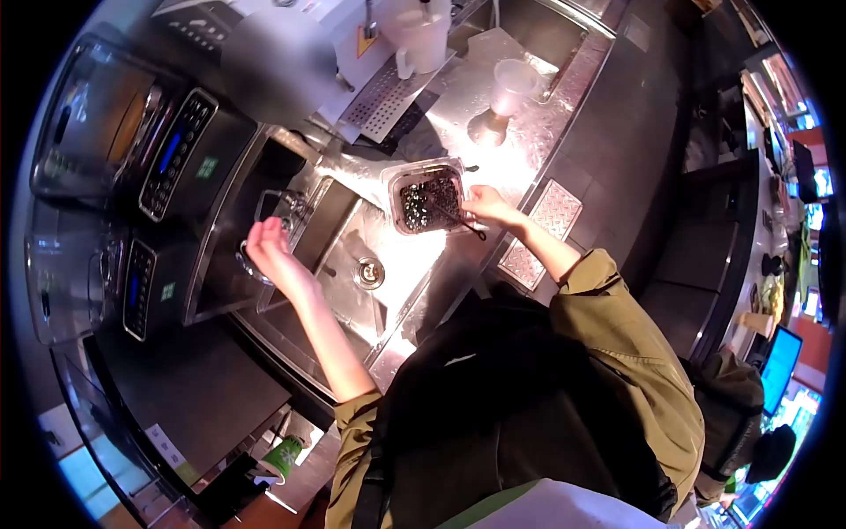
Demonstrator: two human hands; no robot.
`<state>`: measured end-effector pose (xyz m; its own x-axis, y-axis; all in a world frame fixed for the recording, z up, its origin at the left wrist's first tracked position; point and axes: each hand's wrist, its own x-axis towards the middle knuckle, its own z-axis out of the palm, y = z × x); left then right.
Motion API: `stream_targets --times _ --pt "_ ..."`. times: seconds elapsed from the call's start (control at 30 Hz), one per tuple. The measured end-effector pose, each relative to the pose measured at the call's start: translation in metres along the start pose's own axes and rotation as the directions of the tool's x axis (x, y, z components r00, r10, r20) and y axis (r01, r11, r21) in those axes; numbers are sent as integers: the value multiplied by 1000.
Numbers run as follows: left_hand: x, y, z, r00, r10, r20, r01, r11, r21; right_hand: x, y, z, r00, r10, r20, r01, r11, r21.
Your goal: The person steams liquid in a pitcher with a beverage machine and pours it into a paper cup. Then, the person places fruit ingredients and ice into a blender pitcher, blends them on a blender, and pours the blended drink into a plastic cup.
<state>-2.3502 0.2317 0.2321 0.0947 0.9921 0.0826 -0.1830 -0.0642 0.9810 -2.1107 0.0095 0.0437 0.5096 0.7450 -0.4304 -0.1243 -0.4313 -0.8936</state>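
Note:
My right hand is closed at the right rim of a clear square container of glossy dark pearls. A dark long-handled spoon leans out over that same rim, just under my fingers. The container sits at the edge of the sink. To the left, my left hand is raised with loosely bent fingers and nothing visible in it. Beside and partly behind it is a shiny metal rim, and the metal faucet fittings are close by. Whether the left hand touches either, I cannot tell.
The steel sink has a round drain. A clear plastic cup and a white pitcher stand farther back near a perforated drip tray. Machines with control panels line the left. A metal floor plate lies at right.

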Motion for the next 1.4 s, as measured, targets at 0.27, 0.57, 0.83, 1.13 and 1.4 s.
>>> stream_targets --times 0.27,0.57,0.83,1.13,1.4 --pt "-76 -57 102 910 -112 398 38 981 190 -102 -20 -137 954 238 -184 -230 971 65" --pt "-148 -150 241 924 -277 263 172 916 361 -46 -42 -487 926 87 -367 -73 996 53" --pt "-226 -192 293 840 -460 -288 531 808 256 199 -77 -738 838 -123 -531 95 992 -81" --pt "-246 -166 333 818 -300 -491 473 836 278 381 -19 -854 828 147 -541 61 936 347" --pt "-134 -103 345 936 187 -299 43 782 622 385 -36 -873 794 241 -558 -27 931 363"
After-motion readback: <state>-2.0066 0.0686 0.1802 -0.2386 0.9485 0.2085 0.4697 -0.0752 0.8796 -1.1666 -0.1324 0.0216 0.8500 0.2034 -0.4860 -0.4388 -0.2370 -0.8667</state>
